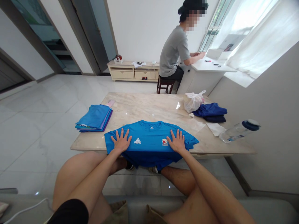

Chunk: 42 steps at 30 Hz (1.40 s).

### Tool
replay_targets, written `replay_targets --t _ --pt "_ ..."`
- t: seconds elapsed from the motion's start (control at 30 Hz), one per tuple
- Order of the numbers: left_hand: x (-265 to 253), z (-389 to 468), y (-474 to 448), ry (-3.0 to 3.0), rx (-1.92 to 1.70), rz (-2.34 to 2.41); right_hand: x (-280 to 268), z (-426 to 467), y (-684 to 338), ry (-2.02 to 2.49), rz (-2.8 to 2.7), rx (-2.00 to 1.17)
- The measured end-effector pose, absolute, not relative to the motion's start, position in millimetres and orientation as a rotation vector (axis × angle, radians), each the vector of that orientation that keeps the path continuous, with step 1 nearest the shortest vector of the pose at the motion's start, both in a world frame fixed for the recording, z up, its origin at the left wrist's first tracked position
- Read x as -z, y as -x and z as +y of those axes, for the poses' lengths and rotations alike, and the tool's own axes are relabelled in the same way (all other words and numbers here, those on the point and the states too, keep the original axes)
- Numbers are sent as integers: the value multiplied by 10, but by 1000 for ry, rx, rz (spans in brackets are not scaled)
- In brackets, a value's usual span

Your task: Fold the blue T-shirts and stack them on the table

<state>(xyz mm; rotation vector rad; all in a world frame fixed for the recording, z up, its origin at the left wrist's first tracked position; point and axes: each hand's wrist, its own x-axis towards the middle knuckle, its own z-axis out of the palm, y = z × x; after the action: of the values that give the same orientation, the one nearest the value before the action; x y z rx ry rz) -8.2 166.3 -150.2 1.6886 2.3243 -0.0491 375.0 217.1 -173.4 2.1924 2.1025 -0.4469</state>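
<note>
A blue T-shirt [149, 136] lies front side up on the marble-patterned table [140, 105], its collar toward the far side. The lower part of the shirt hangs over the table's near edge, above my legs. With fingers spread, my left hand [121, 141] rests flat on the shirt beside the white PEAK print. My right hand [177, 141] also lies flat with spread fingers, next to the small red star badge. Neither hand grips the cloth.
Folded clothes [94, 116] are stacked at the table's left. On the right are a white plastic bag [193, 101], dark blue garments [210, 111], a paper sheet [215, 128] and a clear bottle [237, 132]. Beyond, a person [174, 51] sits at a white desk [210, 64].
</note>
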Motion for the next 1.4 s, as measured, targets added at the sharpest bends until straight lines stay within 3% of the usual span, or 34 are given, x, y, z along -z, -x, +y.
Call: replay_targets --t 0.3,0.8,1.07,1.27,1.4 --pt "1625 2124 131 -1849 -47 2375 1757 2578 -3574 -2389 2052 245" --pt "1725 3200 345 -1852 -131 2365 1840 3553 -3470 -2485 2008 229" --pt "1665 3150 491 -1822 -55 2265 1781 3428 -3456 -2422 2015 257" --pt "1501 2900 907 -1730 197 2263 1603 3174 -3690 -2134 1962 605" --pt "1456 2723 842 -1788 221 2281 1494 3050 -3864 -2142 1903 623"
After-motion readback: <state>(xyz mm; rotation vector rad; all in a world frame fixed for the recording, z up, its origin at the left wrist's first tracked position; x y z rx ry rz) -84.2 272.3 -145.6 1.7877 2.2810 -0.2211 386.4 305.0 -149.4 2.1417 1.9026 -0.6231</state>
